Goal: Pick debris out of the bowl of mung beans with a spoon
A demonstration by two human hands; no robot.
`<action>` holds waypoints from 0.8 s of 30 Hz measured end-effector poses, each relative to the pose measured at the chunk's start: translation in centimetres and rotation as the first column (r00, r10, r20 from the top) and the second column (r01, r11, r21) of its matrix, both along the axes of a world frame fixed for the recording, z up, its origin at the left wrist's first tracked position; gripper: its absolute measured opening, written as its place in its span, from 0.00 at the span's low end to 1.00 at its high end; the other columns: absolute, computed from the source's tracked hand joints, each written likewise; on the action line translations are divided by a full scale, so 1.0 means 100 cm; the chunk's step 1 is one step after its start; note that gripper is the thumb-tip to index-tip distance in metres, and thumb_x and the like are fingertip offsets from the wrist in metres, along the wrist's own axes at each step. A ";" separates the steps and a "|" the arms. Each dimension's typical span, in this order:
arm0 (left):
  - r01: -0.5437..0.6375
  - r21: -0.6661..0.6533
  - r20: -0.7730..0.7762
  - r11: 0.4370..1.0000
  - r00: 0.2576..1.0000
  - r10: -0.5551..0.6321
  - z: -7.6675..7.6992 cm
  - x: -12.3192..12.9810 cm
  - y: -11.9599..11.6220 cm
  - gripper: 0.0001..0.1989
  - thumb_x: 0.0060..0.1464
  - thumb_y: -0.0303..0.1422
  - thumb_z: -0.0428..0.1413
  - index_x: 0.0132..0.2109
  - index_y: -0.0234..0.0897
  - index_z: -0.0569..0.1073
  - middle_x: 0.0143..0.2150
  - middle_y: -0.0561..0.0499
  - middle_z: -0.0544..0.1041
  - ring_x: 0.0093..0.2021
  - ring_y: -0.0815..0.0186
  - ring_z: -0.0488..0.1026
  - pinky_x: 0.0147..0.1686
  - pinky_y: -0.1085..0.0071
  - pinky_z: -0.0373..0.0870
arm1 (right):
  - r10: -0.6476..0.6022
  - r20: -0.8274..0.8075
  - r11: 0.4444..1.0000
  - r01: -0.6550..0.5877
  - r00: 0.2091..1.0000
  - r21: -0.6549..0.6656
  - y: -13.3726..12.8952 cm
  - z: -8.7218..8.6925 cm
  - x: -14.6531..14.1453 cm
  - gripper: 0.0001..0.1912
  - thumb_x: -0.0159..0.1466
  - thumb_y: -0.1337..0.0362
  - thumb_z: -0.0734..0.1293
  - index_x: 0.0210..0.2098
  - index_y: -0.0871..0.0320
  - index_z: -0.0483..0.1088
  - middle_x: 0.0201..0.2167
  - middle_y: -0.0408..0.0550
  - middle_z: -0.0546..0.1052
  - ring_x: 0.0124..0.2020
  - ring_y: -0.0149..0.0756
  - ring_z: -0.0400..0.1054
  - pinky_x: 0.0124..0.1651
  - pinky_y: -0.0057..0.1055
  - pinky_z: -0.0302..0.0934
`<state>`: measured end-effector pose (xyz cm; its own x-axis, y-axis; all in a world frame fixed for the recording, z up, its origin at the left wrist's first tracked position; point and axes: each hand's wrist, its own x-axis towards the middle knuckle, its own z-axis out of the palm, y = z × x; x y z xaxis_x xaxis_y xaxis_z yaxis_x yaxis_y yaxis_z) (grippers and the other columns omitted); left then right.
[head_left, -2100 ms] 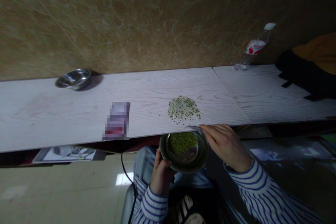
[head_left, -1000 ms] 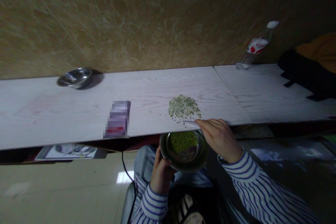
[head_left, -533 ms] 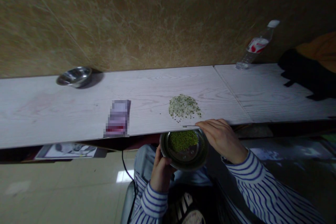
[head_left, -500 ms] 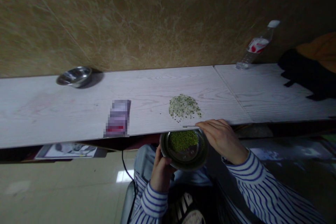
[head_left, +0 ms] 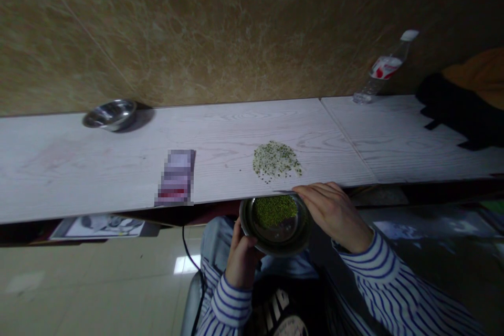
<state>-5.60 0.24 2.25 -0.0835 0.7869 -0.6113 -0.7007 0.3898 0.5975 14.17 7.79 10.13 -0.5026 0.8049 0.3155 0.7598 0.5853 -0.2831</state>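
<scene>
My left hand (head_left: pixel 242 260) grips the near left rim of a metal bowl (head_left: pixel 291 248), held below the table's front edge. Small green beans, like mung beans (head_left: pixel 274 211), lie in the far part of the bowl. My right hand (head_left: pixel 328 212) is closed at the table edge, just above the bowl's right rim. From its fingertips a thin flat piece (head_left: pixel 282 191) sticks out to the left, seen nearly edge-on; its kind is unclear. On the tabletop beyond lies a loose patch of green beans mixed with white grains (head_left: pixel 276 159).
An empty metal bowl (head_left: pixel 111 115) stands at the back left by the wall. A blurred-out flat packet or phone (head_left: pixel 176 177) lies near the front edge. A plastic bottle (head_left: pixel 384 71) and a black and orange bag (head_left: pixel 468 100) are at the right. A cable (head_left: pixel 189 252) hangs below.
My right hand has dipped slightly toward me with the thin piece, which tilted at the edge. The few beans beside it on the table edge are gone. The left hand and bowl stay put.
</scene>
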 end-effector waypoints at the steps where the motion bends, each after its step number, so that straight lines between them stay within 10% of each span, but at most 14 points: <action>1: 0.001 -0.002 -0.001 1.000 1.000 -0.001 0.000 0.000 0.000 0.36 0.36 0.29 0.57 0.58 0.46 0.65 0.45 0.48 0.75 0.40 0.57 0.71 0.35 0.63 0.71 | -0.018 0.001 1.000 0.018 1.000 0.013 0.000 -0.001 -0.002 0.11 0.67 0.70 0.60 0.47 0.59 0.70 0.40 0.48 0.79 0.41 0.37 0.72 0.44 0.36 0.58; 24: -0.021 0.012 0.002 1.000 1.000 0.021 -0.005 -0.006 -0.001 0.32 0.39 0.29 0.57 0.55 0.50 0.67 0.46 0.48 0.74 0.40 0.55 0.71 0.31 0.63 0.71 | -0.159 -0.042 0.984 0.162 0.986 0.075 0.024 -0.009 -0.006 0.14 0.67 0.68 0.59 0.48 0.61 0.71 0.41 0.54 0.80 0.39 0.41 0.74 0.45 0.39 0.66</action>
<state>-6.23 0.19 1.74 -0.0994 0.7922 -0.6021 -0.7097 0.3677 0.6009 13.56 10.16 9.25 -0.3561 0.8466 0.3956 0.8360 0.4777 -0.2698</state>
